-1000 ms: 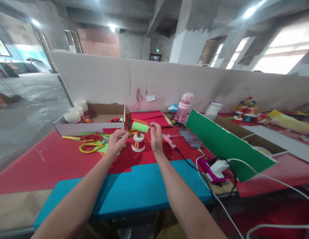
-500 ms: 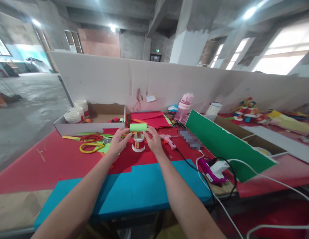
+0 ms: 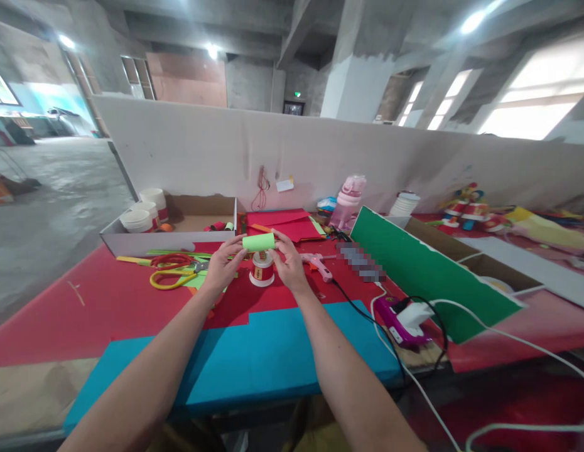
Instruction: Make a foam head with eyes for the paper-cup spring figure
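Head view: a light-green paper cylinder [image 3: 259, 242] is pinched at opposite ends by the half-closed left hand [image 3: 223, 263] and right hand [image 3: 289, 262], above an upturned red-and-white cup [image 3: 262, 272].

Forearms [image 3: 164, 355] slant inward; left hand [image 3: 221, 267] and right hand [image 3: 289, 267] near level; fingers [image 3: 230, 247] bent.

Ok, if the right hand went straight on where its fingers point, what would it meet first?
The green tube: the right hand seems to touch its end. Past that, probably the red paper, though depth is hard to judge.
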Demonstrator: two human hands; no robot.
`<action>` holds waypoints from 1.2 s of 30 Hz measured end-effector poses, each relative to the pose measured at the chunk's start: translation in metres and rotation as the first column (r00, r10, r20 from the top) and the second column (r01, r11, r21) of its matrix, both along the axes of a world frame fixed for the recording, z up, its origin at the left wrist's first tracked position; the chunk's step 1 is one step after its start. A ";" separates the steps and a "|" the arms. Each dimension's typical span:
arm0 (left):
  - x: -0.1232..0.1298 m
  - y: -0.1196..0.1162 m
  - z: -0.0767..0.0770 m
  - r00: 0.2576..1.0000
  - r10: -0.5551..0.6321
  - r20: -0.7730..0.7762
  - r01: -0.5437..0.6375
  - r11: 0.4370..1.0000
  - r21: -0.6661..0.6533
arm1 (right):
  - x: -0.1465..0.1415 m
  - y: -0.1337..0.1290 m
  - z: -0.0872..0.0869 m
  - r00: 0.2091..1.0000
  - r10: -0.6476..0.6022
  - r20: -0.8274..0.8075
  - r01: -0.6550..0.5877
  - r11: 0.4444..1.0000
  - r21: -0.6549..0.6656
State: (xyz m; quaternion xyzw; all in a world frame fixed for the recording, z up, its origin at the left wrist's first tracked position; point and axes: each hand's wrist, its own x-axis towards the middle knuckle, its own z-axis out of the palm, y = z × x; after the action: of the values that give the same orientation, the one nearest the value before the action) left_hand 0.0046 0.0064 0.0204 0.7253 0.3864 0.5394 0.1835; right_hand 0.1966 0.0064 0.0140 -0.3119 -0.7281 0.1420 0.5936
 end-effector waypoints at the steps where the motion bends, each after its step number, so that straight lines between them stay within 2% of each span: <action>1: 0.000 0.000 0.000 1.000 0.005 -0.009 -0.005 1.000 0.003 | 0.000 0.000 0.000 1.000 0.000 0.000 0.000 1.000 0.002; 10: 0.000 0.005 -0.001 0.997 0.045 -0.067 -0.042 0.998 0.045 | 0.000 0.009 -0.008 0.997 -0.069 -0.045 0.067 0.997 -0.029; 14: 0.000 0.007 -0.002 0.994 0.088 -0.063 -0.085 0.995 0.053 | -0.001 0.009 -0.007 0.996 -0.070 -0.055 0.068 0.997 -0.041; 19: 0.001 0.005 0.000 0.997 0.070 -0.043 -0.068 0.996 0.052 | -0.001 0.010 -0.010 0.996 -0.060 -0.067 0.055 0.996 -0.064; 25: 0.001 0.005 0.001 0.997 0.069 -0.046 -0.065 0.995 0.075 | 0.000 0.010 -0.011 0.987 -0.018 -0.158 0.000 0.994 -0.107; 31: -0.001 0.002 0.004 0.995 0.098 -0.016 -0.097 0.992 0.078 | 0.002 0.009 -0.008 0.973 -0.084 -0.217 0.053 0.988 -0.145; 36: -0.006 0.001 0.002 0.994 0.093 0.052 -0.095 0.995 0.036 | 0.006 0.013 -0.012 0.934 -0.103 -0.342 0.027 0.975 -0.219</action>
State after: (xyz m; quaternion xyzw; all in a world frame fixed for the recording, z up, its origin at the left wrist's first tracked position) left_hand -0.0010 0.0075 0.0229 0.6959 0.4049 0.5729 0.1535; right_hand 0.2026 0.0197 0.0015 -0.3668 -0.5805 0.2519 0.6819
